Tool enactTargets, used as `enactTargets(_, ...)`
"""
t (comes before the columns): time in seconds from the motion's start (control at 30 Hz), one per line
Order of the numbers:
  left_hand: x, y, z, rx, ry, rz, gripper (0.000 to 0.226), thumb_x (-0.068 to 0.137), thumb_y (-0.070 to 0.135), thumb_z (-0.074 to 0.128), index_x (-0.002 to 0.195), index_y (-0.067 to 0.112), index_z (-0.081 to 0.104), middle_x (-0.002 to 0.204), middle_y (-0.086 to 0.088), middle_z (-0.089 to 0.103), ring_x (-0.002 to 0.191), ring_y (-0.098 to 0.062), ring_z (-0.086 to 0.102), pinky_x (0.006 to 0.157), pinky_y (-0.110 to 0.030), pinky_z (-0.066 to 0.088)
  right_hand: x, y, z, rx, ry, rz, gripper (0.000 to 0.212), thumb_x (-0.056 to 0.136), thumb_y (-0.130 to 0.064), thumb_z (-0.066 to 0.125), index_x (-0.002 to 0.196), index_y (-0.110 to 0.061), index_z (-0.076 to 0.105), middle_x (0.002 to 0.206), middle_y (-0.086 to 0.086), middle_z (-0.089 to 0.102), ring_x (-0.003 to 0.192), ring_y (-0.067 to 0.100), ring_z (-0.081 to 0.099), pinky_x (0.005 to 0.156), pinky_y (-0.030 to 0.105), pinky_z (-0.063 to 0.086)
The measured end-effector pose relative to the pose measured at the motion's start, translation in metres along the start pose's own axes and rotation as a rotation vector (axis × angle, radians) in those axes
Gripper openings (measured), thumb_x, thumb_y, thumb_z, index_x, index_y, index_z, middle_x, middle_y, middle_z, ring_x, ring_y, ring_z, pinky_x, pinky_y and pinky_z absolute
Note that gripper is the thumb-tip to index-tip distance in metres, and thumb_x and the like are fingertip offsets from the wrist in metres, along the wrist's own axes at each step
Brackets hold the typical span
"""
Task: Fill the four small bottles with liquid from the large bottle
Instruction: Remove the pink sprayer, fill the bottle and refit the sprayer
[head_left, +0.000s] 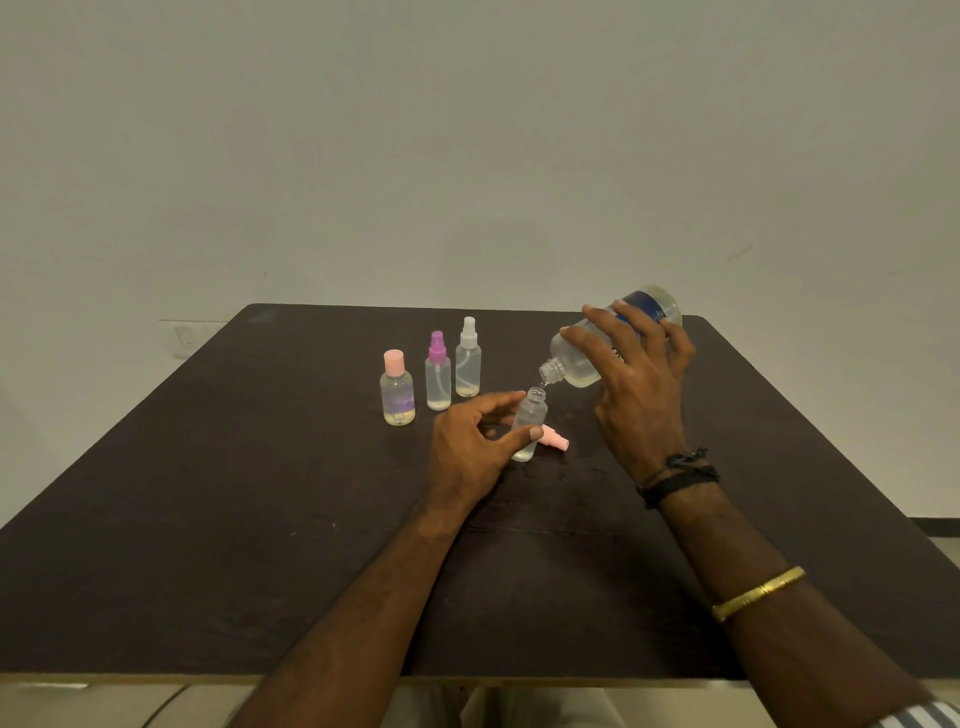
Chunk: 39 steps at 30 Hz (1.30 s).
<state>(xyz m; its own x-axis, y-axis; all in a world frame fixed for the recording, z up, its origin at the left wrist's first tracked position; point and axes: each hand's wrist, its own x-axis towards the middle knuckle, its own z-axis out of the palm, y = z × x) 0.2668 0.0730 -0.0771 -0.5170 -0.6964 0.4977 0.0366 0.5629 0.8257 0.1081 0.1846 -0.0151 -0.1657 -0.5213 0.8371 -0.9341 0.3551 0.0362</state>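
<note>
Left hand (470, 452): pinching open small bottle (531, 415), upright
Right hand (641, 384): gripping big bottle (574, 358), tipped over it, I'd say
Cap (557, 440): pink, lying just beside

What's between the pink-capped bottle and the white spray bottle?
The purple-topped spray bottle stands there, shown in the head view.

The right grip (639, 384) covers most of the large bottle (576, 358) and its label. The pink cap (558, 441) lies half hidden behind the open small bottle (532, 410). Both side edges crop the bench (208, 467).
</note>
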Motion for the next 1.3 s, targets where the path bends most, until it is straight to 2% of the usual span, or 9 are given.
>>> enactTargets(0.3, -0.0004, 0.0009, 0.0001, -0.022, 0.001, -0.011, 0.046, 0.078, 0.034, 0.087, 0.121, 0.025, 0.075, 0.106, 0.015, 0.077, 0.095, -0.002, 0.072, 0.079, -0.029, 0.06, 0.0008, 0.0002, -0.0001, -0.015, 0.006, -0.021, 0.069, 0.072, 0.013, 0.064, 0.13, -0.026, 0.065, 0.147, 0.001, 0.056, 0.141, 0.03, 0.043, 0.112, 0.055, 0.026)
enactTargets(0.77, -0.0015, 0.0049, -0.0011, -0.016, -0.005, 0.008, 0.045, 0.079, 0.03, 0.087, 0.121, 0.024, 0.075, 0.106, 0.016, 0.077, 0.096, 0.003, 0.071, 0.079, -0.02, 0.058, 0.0, -0.0008, 0.0001, -0.021, 0.0, -0.026, 0.067, 0.074, 0.013, 0.061, 0.129, -0.025, 0.066, 0.147, 0.002, 0.056, 0.141, 0.031, 0.044, 0.111, 0.055, 0.027)
enactTargets(1.03, -0.0012, 0.006, -0.0012, -0.017, -0.002, 0.007, 0.044, 0.079, 0.029, 0.087, 0.121, 0.024, 0.075, 0.106, 0.017, 0.076, 0.096, 0.003, 0.071, 0.08, -0.022, 0.059, -0.0017, -0.0012, 0.0015, -0.021, -0.008, -0.022, 0.071, 0.072, 0.014, 0.061, 0.13, -0.026, 0.066, 0.148, 0.001, 0.056, 0.141, 0.031, 0.044, 0.111, 0.054, 0.026)
enactTargets(1.2, -0.0011, 0.0069, -0.0008, -0.02, -0.001, 0.004, 0.044, 0.078, 0.029, 0.087, 0.121, 0.024, 0.075, 0.105, 0.017, 0.077, 0.096, 0.002, 0.071, 0.08, -0.022, 0.059, -0.0021, -0.0018, 0.0003, -0.011, -0.011, -0.022, 0.065, 0.076, 0.007, 0.047, 0.13, -0.025, 0.066, 0.147, 0.003, 0.056, 0.14, 0.032, 0.045, 0.111, 0.054, 0.025)
enactTargets(1.3, -0.0013, 0.0071, -0.0011, -0.019, -0.002, 0.002, 0.044, 0.078, 0.029, 0.087, 0.12, 0.024, 0.075, 0.104, 0.017, 0.077, 0.095, 0.001, 0.071, 0.08, -0.025, 0.06, -0.002, -0.002, 0.0005, -0.012, -0.021, -0.016, 0.063, 0.078, 0.005, 0.046, 0.13, -0.025, 0.066, 0.147, 0.002, 0.057, 0.14, 0.032, 0.045, 0.111, 0.054, 0.025)
